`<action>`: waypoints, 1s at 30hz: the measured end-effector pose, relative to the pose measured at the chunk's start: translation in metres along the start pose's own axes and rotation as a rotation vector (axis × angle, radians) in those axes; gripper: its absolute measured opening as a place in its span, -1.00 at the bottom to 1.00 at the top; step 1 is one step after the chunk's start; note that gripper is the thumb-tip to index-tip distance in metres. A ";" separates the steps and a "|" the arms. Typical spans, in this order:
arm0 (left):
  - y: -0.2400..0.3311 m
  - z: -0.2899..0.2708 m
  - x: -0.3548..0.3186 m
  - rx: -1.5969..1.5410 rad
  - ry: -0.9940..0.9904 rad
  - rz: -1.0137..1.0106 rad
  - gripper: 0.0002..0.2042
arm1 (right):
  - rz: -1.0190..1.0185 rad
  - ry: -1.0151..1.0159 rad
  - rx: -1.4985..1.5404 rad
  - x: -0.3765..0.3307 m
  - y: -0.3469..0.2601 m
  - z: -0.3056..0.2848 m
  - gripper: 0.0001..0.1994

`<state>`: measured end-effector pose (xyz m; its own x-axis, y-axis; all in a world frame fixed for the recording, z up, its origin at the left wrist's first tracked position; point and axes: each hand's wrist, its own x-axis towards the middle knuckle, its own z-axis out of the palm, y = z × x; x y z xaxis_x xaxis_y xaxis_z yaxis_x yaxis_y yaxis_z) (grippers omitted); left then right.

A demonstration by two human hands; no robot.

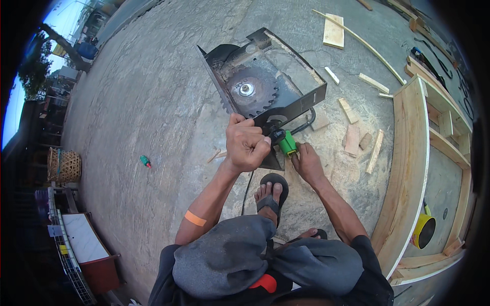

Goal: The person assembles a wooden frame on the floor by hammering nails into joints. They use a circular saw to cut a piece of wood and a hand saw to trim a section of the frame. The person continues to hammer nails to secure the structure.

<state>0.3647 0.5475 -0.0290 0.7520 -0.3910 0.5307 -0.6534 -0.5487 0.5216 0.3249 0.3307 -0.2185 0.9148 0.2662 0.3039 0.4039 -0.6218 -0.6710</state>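
Note:
A circular saw with a toothed blade is mounted in a dark, box-like metal frame on the concrete in front of me. The saw's green motor body sticks out on the near side, with a black cable beside it. Closed into a fist, my left hand is at the frame's near left corner, close to the blade's lower edge; what its fingers wrap round is hidden. My right hand has its fingers closed on the near end of the green motor body.
Several wood offcuts and sawdust lie right of the saw. A wooden frame stands at the right, with a yellow round container inside it. A small green bottle lies left. Farther left are a woven basket and a white-topped table.

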 end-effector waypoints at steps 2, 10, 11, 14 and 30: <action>0.000 -0.001 0.002 0.019 -0.012 0.008 -0.68 | 0.020 -0.037 0.026 0.003 -0.002 -0.006 -0.55; -0.003 0.003 0.001 -0.017 0.016 0.023 -0.68 | 0.188 -0.250 0.134 0.015 -0.004 -0.028 -0.52; -0.003 0.001 0.001 -0.003 0.007 0.027 -0.68 | 0.197 -0.272 0.123 0.016 -0.005 -0.028 -0.51; -0.003 0.000 0.000 0.007 0.018 0.020 -0.68 | 0.213 -0.338 0.094 0.023 -0.010 -0.035 -0.52; 0.002 0.000 -0.001 -0.008 0.039 -0.014 -0.68 | -0.352 -0.398 -0.366 0.245 -0.089 -0.082 -0.67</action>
<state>0.3623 0.5469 -0.0280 0.7574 -0.3540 0.5486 -0.6434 -0.5478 0.5348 0.5118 0.3907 -0.0285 0.6902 0.7095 0.1422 0.7155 -0.6396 -0.2810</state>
